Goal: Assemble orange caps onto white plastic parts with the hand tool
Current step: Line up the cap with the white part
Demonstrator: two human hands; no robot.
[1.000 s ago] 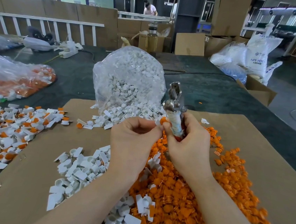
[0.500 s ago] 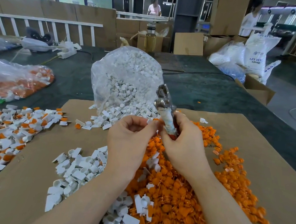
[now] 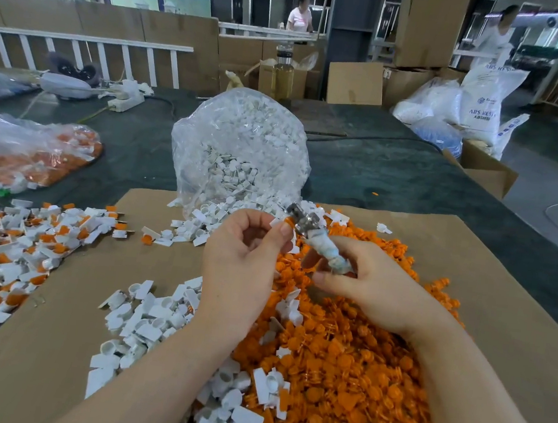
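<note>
My right hand (image 3: 369, 286) grips the hand tool (image 3: 315, 241) by its wrapped handle, its metal head tilted up and to the left. My left hand (image 3: 245, 259) pinches a small white plastic part (image 3: 278, 223) with an orange cap against the tool's head; the part is mostly hidden by my fingers. Under both hands lies a heap of orange caps (image 3: 340, 366). Loose white parts (image 3: 145, 324) lie in a pile to the left of it, all on a cardboard sheet (image 3: 488, 302).
A clear bag of white parts (image 3: 239, 148) lies open behind my hands. Assembled white-and-orange pieces (image 3: 15, 252) spread at the left, beside a bag of more (image 3: 25, 157). A bottle (image 3: 282, 74), boxes and sacks stand behind the dark table. Two people stand far back.
The tool has tipped down and to the left, from nearly upright to slanted, and its head has met the part in my left hand. Both hands stay over the orange heap.
</note>
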